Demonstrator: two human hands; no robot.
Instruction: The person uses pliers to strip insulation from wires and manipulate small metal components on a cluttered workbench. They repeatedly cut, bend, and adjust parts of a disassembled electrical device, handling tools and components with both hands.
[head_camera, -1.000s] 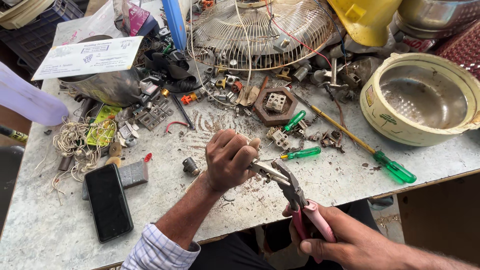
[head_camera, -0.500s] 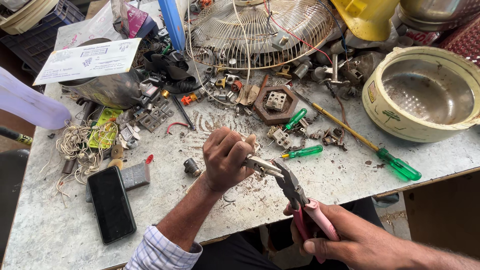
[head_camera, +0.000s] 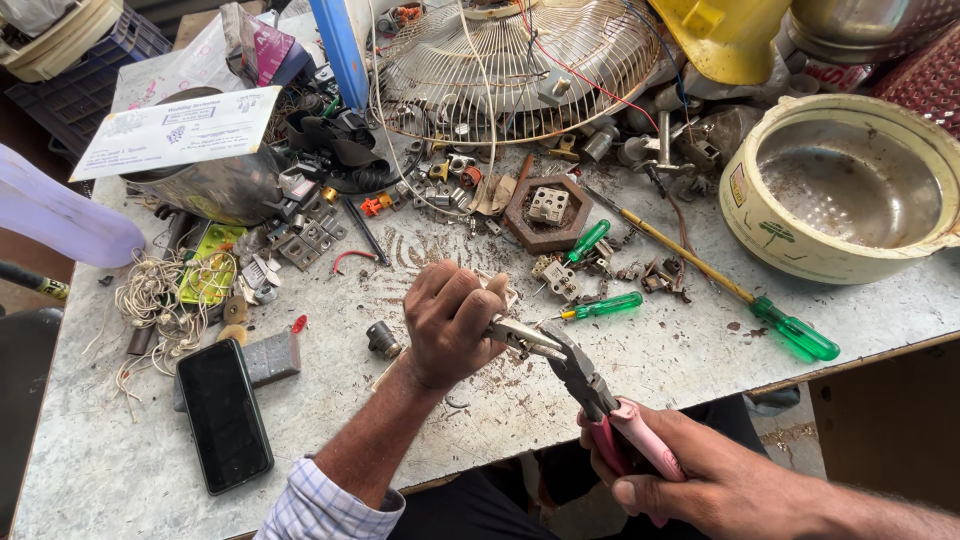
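- The small part is pretty much buried in the left hand (head_camera: 452, 322), a curled fist sitting on the bench near the middle of its front edge. Can't really tell what the part is; only a sliver sticks out on the fist's right side.
- The pliers (head_camera: 580, 375) have their nose right at that sliver, tips narrowed onto it, so the part sits just left of the plier tips.
- Long axis of the pliers runs diagonally, nose up-left at the fist, pink handles down-right, out past the front edge.
- Right hand (head_camera: 700, 480) is wrapped around the pink handles, fingers squeezed closed, hanging off the bench below the front edge.
- Left forearm comes up from the front edge, wrist bent over the part, knuckles up.
- Just past the fist towards the back: a short green screwdriver (head_camera: 603, 307). A long one (head_camera: 720, 285) lies further right.
- Black phone (head_camera: 224, 415) lies near the front left corner.
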